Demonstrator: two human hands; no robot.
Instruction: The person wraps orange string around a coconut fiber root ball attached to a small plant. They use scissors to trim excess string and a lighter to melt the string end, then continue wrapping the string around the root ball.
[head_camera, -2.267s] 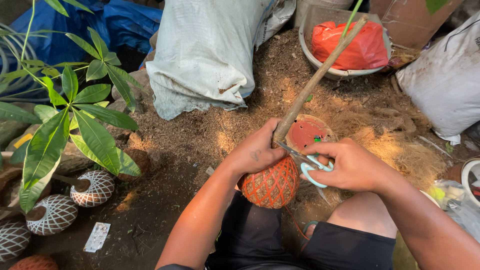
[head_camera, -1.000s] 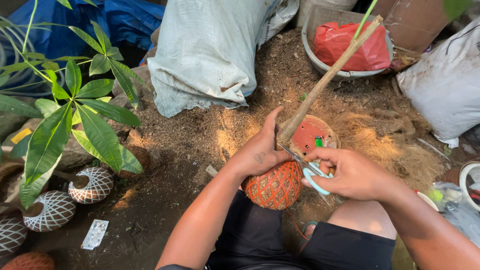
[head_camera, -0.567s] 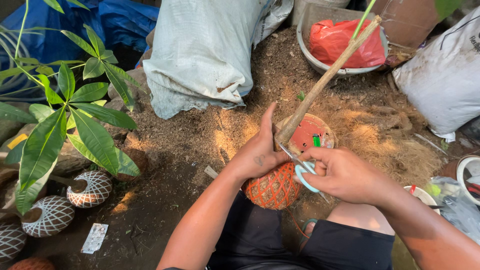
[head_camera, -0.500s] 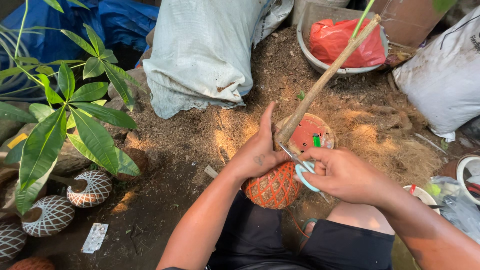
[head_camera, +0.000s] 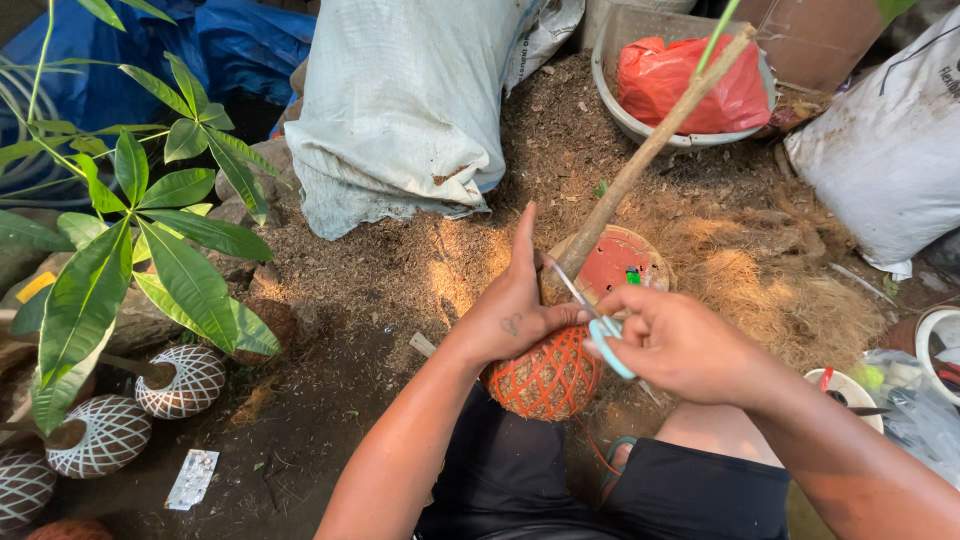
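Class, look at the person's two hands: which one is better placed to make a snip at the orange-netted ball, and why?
Right. The right hand already holds the scissors, blades near the stem; the left hand grips the orange-netted ball, steadying it.

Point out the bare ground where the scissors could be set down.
Barest is the dark soil between the left hand and the white-netted balls, below the grey sack. A second patch lies between that sack and the basin. Crowded: around the orange-netted ball, and right of the right hand, with fibre, bags and a tape roll.
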